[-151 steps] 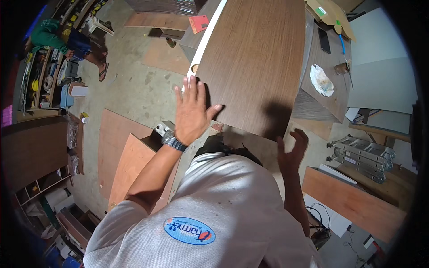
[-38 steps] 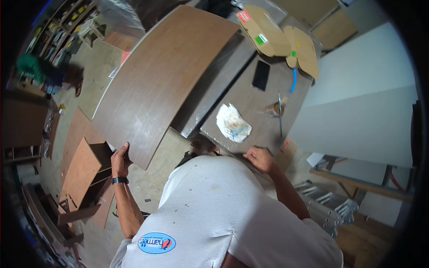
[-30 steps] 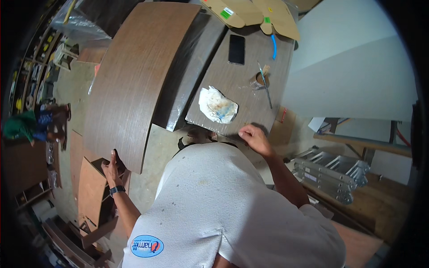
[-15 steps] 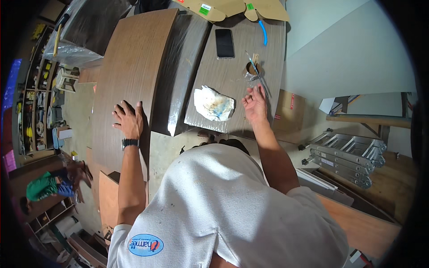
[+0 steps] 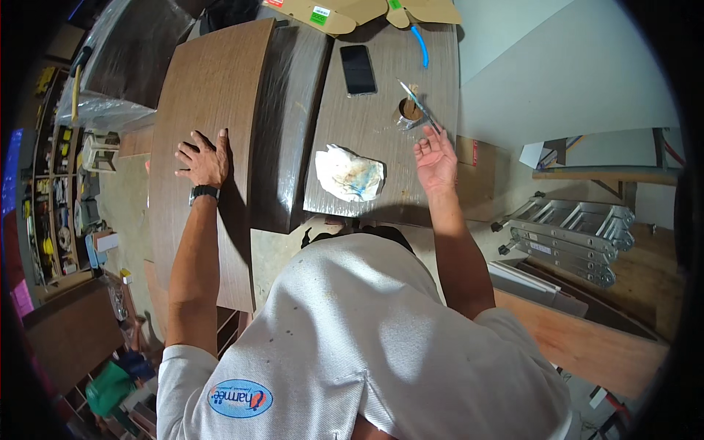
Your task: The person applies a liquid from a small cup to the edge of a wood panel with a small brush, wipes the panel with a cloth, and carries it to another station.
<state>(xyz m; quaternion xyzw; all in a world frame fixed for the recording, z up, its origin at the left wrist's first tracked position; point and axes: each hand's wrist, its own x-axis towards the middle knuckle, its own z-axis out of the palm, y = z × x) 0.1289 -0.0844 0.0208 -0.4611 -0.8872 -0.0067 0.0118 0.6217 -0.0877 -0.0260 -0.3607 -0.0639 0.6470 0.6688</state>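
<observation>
My left hand [image 5: 202, 161], with a dark watch at its wrist, lies flat with fingers spread on a brown wood-grain panel [image 5: 209, 81]. Palm up and fingers loosely curled, my right hand [image 5: 437, 161] is over the right edge of a grey-brown wood-grain board [image 5: 334, 121]. Its fingertips overlap the lower end of a slim brush-like tool [image 5: 418, 99]; no firm grip shows. That tool leans across a small tin [image 5: 408, 111] of brown stuff, from which a flat stick rises. Left of this hand is a stained, crumpled white cloth or paper [image 5: 349, 174].
A black phone [image 5: 358, 70], a blue curved strip [image 5: 420, 48] and cardboard [image 5: 334, 18] lie farther up the board. A plastic-wrapped piece [image 5: 290, 117] fills the middle. At right is a folded aluminium ladder [image 5: 565, 235]. Someone in green [image 5: 110, 389] is at lower left.
My right hand has shifted right and now covers the tool's lower end. My left hand stays spread on the panel. The person in green appears lower in view.
</observation>
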